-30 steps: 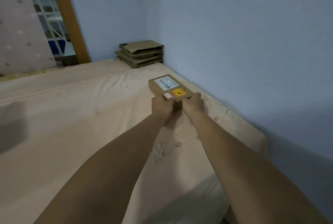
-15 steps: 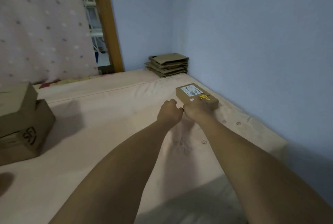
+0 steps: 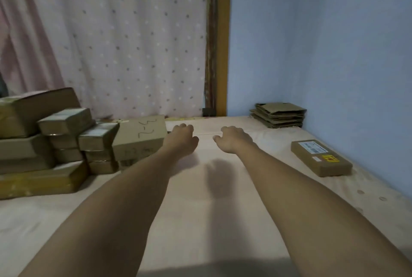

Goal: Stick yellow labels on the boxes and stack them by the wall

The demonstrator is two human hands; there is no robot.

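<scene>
A flat brown box (image 3: 321, 158) lies on the mattress by the blue wall at the right, with a white shipping label and a yellow label (image 3: 330, 158) on its top. Both my hands hover over the middle of the mattress, empty, fingers loosely curled. My left hand (image 3: 183, 137) is close to a box marked with handwriting (image 3: 140, 138) at the edge of a pile of brown boxes (image 3: 55, 142) on the left. My right hand (image 3: 233, 138) is well left of the labelled box.
A stack of flattened cardboard (image 3: 278, 114) sits in the far corner against the blue wall (image 3: 334, 42). A dotted curtain (image 3: 124, 38) and a wooden frame (image 3: 223, 40) stand behind the pink mattress (image 3: 200, 209).
Both hands let go of the labelled box, which stays by the wall, and moved left. The view swung left, bringing the box pile into sight.
</scene>
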